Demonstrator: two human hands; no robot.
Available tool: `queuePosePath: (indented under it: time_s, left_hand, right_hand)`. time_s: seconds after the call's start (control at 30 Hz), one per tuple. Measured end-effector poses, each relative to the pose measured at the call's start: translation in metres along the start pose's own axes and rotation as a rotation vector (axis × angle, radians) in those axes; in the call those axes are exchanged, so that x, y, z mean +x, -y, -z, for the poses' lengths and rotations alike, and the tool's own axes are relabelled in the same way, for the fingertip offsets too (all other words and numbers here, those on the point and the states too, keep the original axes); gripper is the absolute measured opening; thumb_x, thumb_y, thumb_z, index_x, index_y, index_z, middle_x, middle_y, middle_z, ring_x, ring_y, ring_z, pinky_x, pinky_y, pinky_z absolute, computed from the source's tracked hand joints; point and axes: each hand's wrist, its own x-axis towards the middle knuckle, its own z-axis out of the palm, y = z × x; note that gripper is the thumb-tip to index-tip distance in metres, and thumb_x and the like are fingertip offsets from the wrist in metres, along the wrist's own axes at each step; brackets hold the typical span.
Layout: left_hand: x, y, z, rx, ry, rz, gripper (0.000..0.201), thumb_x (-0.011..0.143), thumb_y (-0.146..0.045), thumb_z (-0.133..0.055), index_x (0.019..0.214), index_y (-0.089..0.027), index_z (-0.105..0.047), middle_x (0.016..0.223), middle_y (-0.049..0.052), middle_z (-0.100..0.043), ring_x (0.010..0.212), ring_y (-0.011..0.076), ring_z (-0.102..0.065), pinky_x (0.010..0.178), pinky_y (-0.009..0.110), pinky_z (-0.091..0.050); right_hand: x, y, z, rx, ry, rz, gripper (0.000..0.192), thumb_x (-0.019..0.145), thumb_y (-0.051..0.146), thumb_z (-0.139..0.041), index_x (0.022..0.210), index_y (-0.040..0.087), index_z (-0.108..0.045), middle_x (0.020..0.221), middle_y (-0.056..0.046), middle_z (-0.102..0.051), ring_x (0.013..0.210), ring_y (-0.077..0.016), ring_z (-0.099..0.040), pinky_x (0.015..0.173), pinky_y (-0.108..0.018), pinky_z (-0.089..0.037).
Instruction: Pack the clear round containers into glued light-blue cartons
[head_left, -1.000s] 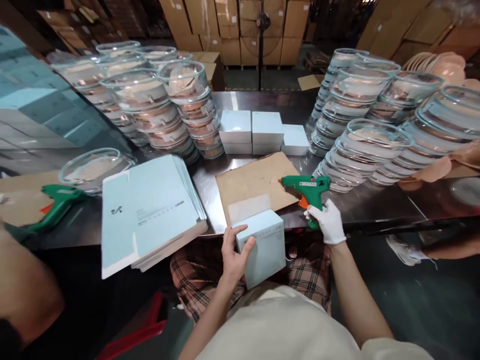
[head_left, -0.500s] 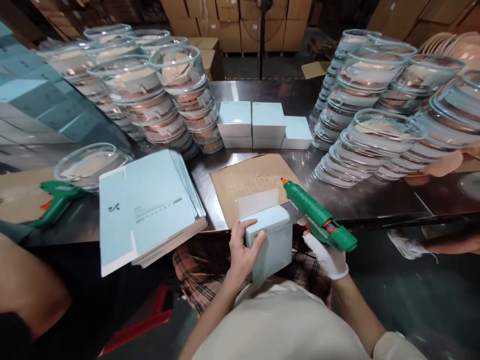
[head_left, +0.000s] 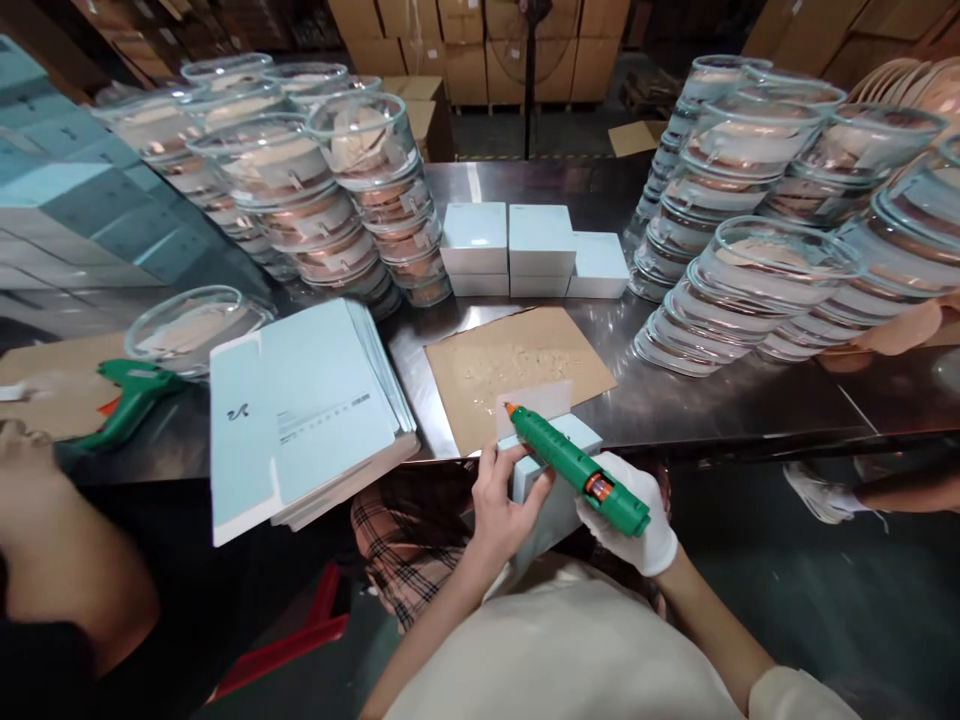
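Observation:
My left hand (head_left: pixel 504 502) grips a small pale blue box (head_left: pixel 551 478) held over my lap at the table's front edge, its white flap standing up. My right hand (head_left: pixel 630 515), in a white glove, holds a green glue gun (head_left: pixel 574 466) across the top of the box, its orange nozzle at the base of the flap. Just behind lies a brown cardboard sheet (head_left: pixel 517 365) spotted with glue. A stack of flat pale blue box blanks (head_left: pixel 304 415) lies to the left.
Three finished pale blue boxes (head_left: pixel 536 248) stand mid-table. Stacks of clear round containers (head_left: pixel 337 190) rise at left and more clear stacks (head_left: pixel 772 210) at right. A second green glue gun (head_left: pixel 131 395) lies far left by another person's arm (head_left: pixel 52 560). Cartons fill the background.
My right hand lifted the glue gun off the table, swung it round and brought its nozzle down to the box flap. The box rose slightly towards the table edge.

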Motion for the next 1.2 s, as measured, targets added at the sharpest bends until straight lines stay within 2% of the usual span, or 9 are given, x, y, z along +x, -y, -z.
queuePosePath:
  time_s: [0.27,0.37,0.47,0.63,0.77,0.9,1.03,1.13,1.2]
  left_hand:
    - [-0.005,0.010,0.011,-0.004,-0.065,0.072,0.028,0.095,-0.045,-0.073,0.114,-0.025,-0.075,0.109,0.008,-0.069,0.110,0.0272,-0.066,0.098,0.040,-0.052]
    - [-0.004,0.010,0.014,-0.051,-0.050,0.139,0.028,0.095,-0.045,-0.073,0.114,-0.025,-0.075,0.108,0.006,-0.067,0.106,0.0248,-0.065,0.095,0.037,-0.052]
    - [-0.003,0.007,0.017,-0.109,-0.039,0.179,0.029,0.094,-0.045,-0.074,0.114,-0.025,-0.074,0.108,0.005,-0.065,0.103,0.0230,-0.065,0.093,0.034,-0.050]
    - [-0.003,0.009,0.024,-0.207,-0.074,0.185,0.030,0.092,-0.048,-0.075,0.111,-0.025,-0.075,0.103,0.004,-0.064,0.100,0.0224,-0.064,0.090,0.032,-0.049]
    - [-0.003,0.012,0.026,-0.318,-0.087,0.216,0.038,0.088,-0.057,-0.077,0.106,-0.024,-0.076,0.101,0.004,-0.065,0.096,0.0224,-0.063,0.087,0.032,-0.048]
    - [-0.002,0.009,0.022,-0.412,-0.040,0.260,0.046,0.083,-0.065,-0.079,0.100,-0.023,-0.075,0.106,0.007,-0.066,0.112,0.0284,-0.064,0.097,0.037,-0.049]
    - [0.000,0.011,0.015,-0.527,-0.132,0.303,0.052,0.079,-0.061,-0.085,0.112,-0.025,-0.064,0.126,0.010,-0.065,0.126,0.0302,-0.064,0.104,0.040,-0.051]
    - [0.006,0.014,0.012,-0.732,-0.215,0.296,0.070,0.081,-0.052,-0.087,0.131,-0.034,-0.041,0.119,0.006,-0.068,0.114,0.0253,-0.072,0.098,0.040,-0.056]
    - [0.010,0.017,0.011,-0.787,-0.222,0.238,0.073,0.082,-0.046,-0.088,0.133,-0.036,-0.036,0.114,0.004,-0.069,0.115,0.0244,-0.073,0.100,0.040,-0.056]
  right_hand:
    - [-0.016,-0.057,0.008,0.220,-0.159,-0.486,0.025,0.071,0.043,-0.080,0.083,0.024,-0.070,0.079,-0.007,-0.079,0.067,-0.0267,-0.073,0.068,-0.040,-0.063]
    - [0.005,-0.070,0.002,0.415,-0.209,-0.723,0.030,0.066,0.047,-0.081,0.078,0.022,-0.074,0.070,-0.005,-0.076,0.058,-0.0222,-0.067,0.058,-0.035,-0.058]
    - [0.040,-0.081,-0.005,0.579,-0.084,-0.905,0.041,0.073,0.055,-0.074,0.085,0.016,-0.079,0.056,-0.004,-0.067,0.046,-0.0168,-0.056,0.047,-0.030,-0.049]
    - [0.078,-0.098,0.011,0.423,0.011,-1.046,0.043,0.083,0.058,-0.069,0.069,0.018,-0.072,0.065,-0.012,-0.074,0.062,-0.0252,-0.069,0.059,-0.034,-0.055]
    - [0.076,-0.076,0.022,0.233,-0.150,-0.781,0.029,0.074,0.047,-0.085,0.087,0.022,-0.080,0.085,-0.007,-0.079,0.093,-0.0270,-0.074,0.084,-0.034,-0.057]
    - [0.074,-0.047,0.001,0.683,0.213,-0.609,0.054,0.069,0.050,-0.091,0.111,0.018,-0.080,0.104,-0.008,-0.081,0.097,-0.0264,-0.073,0.089,-0.038,-0.058]
    - [0.067,-0.050,-0.014,0.928,0.241,-0.628,0.061,0.070,0.068,-0.088,0.103,0.018,-0.076,0.106,-0.008,-0.077,0.095,-0.0249,-0.072,0.082,-0.035,-0.058]
    - [0.058,-0.056,-0.007,1.020,0.380,-0.354,0.079,0.072,0.090,-0.074,0.112,0.021,-0.073,0.129,-0.012,-0.070,0.113,-0.0285,-0.069,0.094,-0.041,-0.057]
    - [0.056,-0.055,0.001,0.940,0.475,-0.164,0.073,0.075,0.082,-0.079,0.119,0.025,-0.069,0.138,-0.011,-0.064,0.121,-0.0280,-0.065,0.104,-0.044,-0.053]
